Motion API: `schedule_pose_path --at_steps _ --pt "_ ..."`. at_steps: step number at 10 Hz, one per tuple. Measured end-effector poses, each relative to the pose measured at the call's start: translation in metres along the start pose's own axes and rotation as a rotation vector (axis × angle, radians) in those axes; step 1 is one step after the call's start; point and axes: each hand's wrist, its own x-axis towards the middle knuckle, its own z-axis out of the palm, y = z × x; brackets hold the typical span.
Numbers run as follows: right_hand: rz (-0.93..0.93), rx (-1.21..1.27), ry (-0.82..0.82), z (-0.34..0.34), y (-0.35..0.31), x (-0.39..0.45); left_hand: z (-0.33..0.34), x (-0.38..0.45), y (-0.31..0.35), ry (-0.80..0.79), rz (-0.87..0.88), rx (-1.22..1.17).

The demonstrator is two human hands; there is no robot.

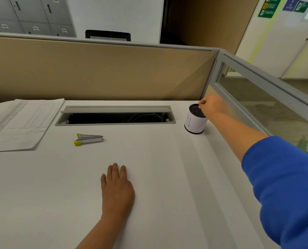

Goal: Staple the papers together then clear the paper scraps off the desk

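Observation:
A stack of printed papers (18, 123) lies at the far left of the white desk (158, 177). A small silver stapler with yellow ends (88, 139) lies on the desk to the right of the stack. My left hand (117, 186) rests flat, palm down, on the desk with fingers together and holds nothing. My right hand (212, 106) reaches to the far right corner, fingers pinched together over the mouth of a black mesh cup wrapped in white paper (195, 121). Whether a scrap is pinched in the fingers cannot be seen.
An open cable tray (115, 116) with cords inside is cut into the desk's back edge. A tan partition (103, 72) runs along the back, and a glass side panel (268, 108) closes the right side.

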Motion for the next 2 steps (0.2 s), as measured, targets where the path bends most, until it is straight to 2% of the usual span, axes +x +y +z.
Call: schedule_pose_path --at_steps 2 --pt "-0.021 0.004 -0.007 -0.0026 -0.0006 -0.0068 -0.0005 -0.0005 -0.0008 -0.008 -0.013 -0.032"
